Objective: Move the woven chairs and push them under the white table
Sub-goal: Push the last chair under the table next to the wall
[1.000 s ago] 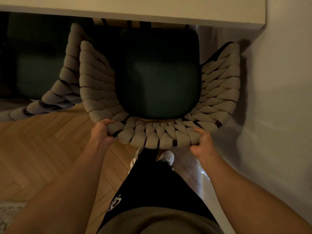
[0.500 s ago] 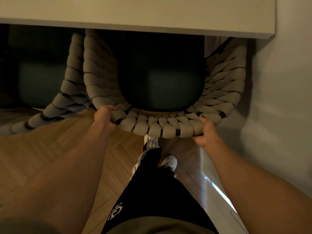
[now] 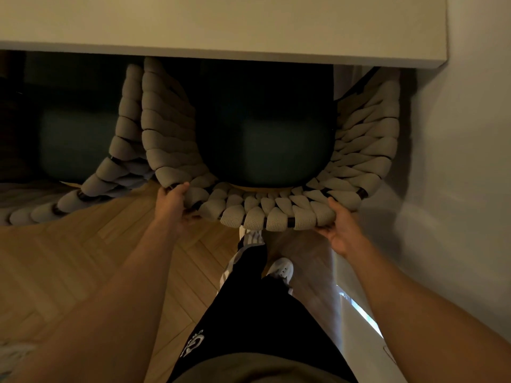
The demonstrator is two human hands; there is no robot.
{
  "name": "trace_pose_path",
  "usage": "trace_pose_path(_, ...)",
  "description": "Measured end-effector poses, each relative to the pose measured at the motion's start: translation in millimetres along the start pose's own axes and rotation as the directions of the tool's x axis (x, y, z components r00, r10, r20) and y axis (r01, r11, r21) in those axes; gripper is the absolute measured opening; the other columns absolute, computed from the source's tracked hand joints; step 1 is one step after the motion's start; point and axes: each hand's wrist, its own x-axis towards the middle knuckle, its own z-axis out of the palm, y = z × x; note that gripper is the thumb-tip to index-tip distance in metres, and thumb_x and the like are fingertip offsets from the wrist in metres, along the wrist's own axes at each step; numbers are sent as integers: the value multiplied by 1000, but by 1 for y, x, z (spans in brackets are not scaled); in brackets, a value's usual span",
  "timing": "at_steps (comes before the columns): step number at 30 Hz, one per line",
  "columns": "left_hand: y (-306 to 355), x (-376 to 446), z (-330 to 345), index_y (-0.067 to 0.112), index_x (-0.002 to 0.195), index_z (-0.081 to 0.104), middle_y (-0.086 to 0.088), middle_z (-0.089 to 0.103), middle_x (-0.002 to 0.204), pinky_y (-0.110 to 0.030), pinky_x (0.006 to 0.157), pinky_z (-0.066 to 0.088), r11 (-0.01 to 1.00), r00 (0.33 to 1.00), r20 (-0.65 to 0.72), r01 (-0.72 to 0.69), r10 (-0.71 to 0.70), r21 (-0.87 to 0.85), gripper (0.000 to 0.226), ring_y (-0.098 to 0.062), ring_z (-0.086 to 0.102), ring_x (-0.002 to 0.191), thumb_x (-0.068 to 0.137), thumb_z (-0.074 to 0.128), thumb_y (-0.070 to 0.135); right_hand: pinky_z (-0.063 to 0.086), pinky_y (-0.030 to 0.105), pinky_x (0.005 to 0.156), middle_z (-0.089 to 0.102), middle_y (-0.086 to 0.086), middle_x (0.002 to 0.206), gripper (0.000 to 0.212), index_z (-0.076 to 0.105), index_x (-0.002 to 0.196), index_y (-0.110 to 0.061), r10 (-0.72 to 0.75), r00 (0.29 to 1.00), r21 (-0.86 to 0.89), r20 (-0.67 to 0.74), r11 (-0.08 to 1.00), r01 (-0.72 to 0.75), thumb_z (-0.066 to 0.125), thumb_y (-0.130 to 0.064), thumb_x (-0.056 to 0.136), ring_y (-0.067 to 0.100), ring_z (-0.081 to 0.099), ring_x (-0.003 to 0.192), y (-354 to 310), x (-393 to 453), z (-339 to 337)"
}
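While hands (image 3: pixel 341 230) seemingly grip chair (image 3: pixel 265 208).

The grey woven-rope chair (image 3: pixel 276 211) sits hemmed in: pale wall (image 3: pixel 456 189) close on its right, second woven chair (image 3: pixel 121 150) touching its left, open herringbone wood floor (image 3: pixel 83 258) behind.
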Motion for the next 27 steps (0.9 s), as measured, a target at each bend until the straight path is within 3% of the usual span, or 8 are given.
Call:
trace_pose_path(4, 4, -1, -1, 31, 145, 40, -3, 56, 125, -59, 71, 58, 1000, 999, 47, 17, -16, -23, 52, -32, 64, 104, 98, 61, 21, 55, 50, 88, 64, 9, 120, 45, 49, 142, -15, 11, 1000, 16, -19, 1000, -11, 61, -25, 99, 30, 60, 119, -1, 2, 1)
trace_pose_path(7, 2, 0, -13, 29, 147, 40, -5, 57, 134, -55, 70, 59, 997, 988, 149, 50, -40, -65, 52, -32, 66, 107, 99, 60, 30, 59, 44, 74, 59, 10, 138, 57, 47, 146, -19, -9, 999, -17, -38, 1000, 8, 67, -35, 94, 30, 60, 123, 1, 0, 1)
trace_pose_path(11, 0, 7, -55, 21, 152, 37, -14, 38, 157, -53, 89, 56, 982, 993, 94, 88, -73, -166, 69, -37, 62, 120, 95, 56, 55, 58, 44, 76, 51, 8, 145, 73, 40, 151, -23, 13, 1000, -52, -7, 999, -13, 70, -46, 89, 34, 54, 130, 9, -19, -2)
trace_pose_path(15, 16, 28, -112, 25, 157, 22, -15, 42, 149, -56, 93, 54, 964, 992, -80, 70, -93, -257, 78, -43, 56, 120, 94, 57, 56, 54, 49, 91, 49, 14, 141, 130, 30, 156, -28, 185, 977, -306, 107, 941, -145, 88, -67, 46, 35, 55, 122, 40, -54, -1)
trace_pose_path(18, 30, 44, -147, 26, 158, 20, -15, 37, 152, -58, 100, 49, 956, 984, -111, 106, -141, -274, 78, -45, 52, 126, 95, 57, 53, 52, 47, 96, 46, 11, 151, 106, 34, 155, -23, 258, 951, -407, 172, 898, -170, 77, -63, 67, 27, 57, 116, 82, -74, 26)
trace_pose_path(21, 47, 57, -175, 27, 158, 20, -16, 36, 153, -58, 100, 48, 949, 983, -64, 149, -173, -278, 77, -46, 50, 127, 95, 57, 53, 56, 42, 90, 50, 5, 148, 110, 40, 149, -25, 320, 927, -453, 196, 868, -204, 83, -66, 57, 25, 56, 122, 124, -89, 78)
trace_pose_path(24, 66, 67, -195, 26, 156, 25, -17, 39, 149, -57, 96, 49, 943, 979, -28, 188, -203, -275, 73, -47, 51, 125, 95, 58, 51, 54, 42, 96, 51, 3, 146, 87, 46, 140, -26, 351, 904, -492, 243, 848, -197, 77, -58, 65, 26, 53, 129, 149, -106, 144)
trace_pose_path(27, 81, 73, -216, 25, 154, 30, -17, 41, 146, -58, 95, 50, 927, 972, 22, 228, -232, -298, 73, -46, 53, 122, 94, 60, 52, 53, 40, 95, 51, 3, 147, 109, 41, 151, -21, 342, 902, -547, 265, 823, -151, 78, -63, 58, 26, 53, 129, 165, -120, 203)
